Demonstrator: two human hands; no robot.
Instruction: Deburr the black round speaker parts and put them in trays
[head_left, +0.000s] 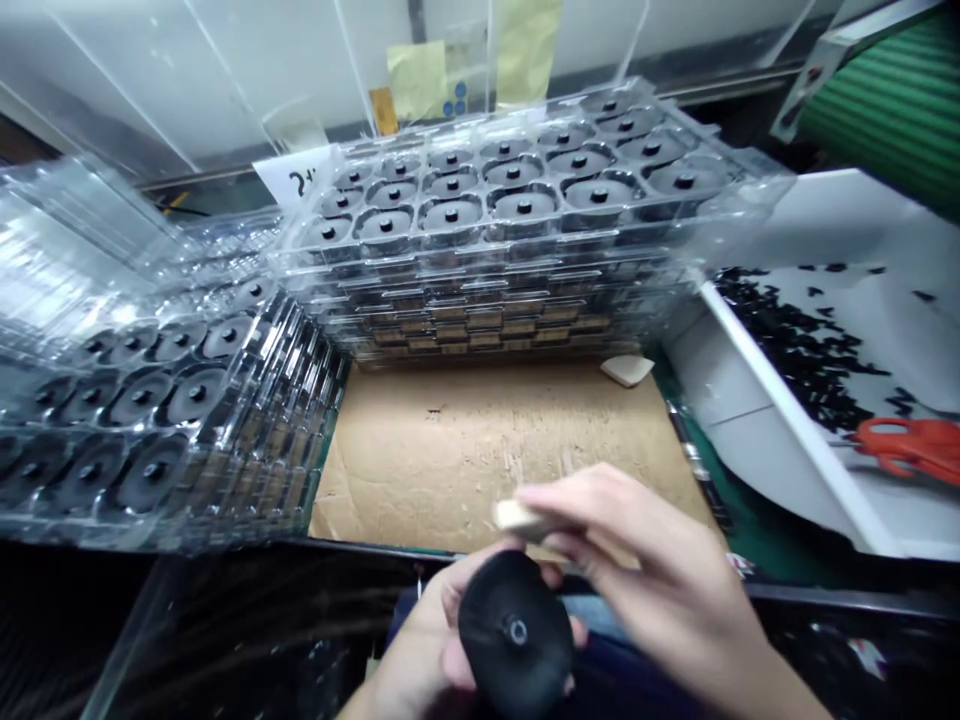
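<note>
My left hand point(442, 625) grips a black rubbery disc-shaped part point(517, 640) by its edge, tilted so that its face with a small central ring shows. Just above the part's upper rim, my right hand point(622, 540) pinches a small cream-coloured pad, like a sponge wedge point(521, 518). Whether the pad touches the rim I cannot tell, as the right hand is blurred. A second cream wedge point(628, 370) lies on the cardboard sheet point(427, 450) near its far right corner.
Stacked clear plastic trays point(480, 270) holding round black parts stand at the back, with another tray stack point(172, 400) at left. At right, a white box point(795, 430) contains black scraps and orange-handled scissors point(907, 445). A green ribbed roll point(892, 110) is beyond it.
</note>
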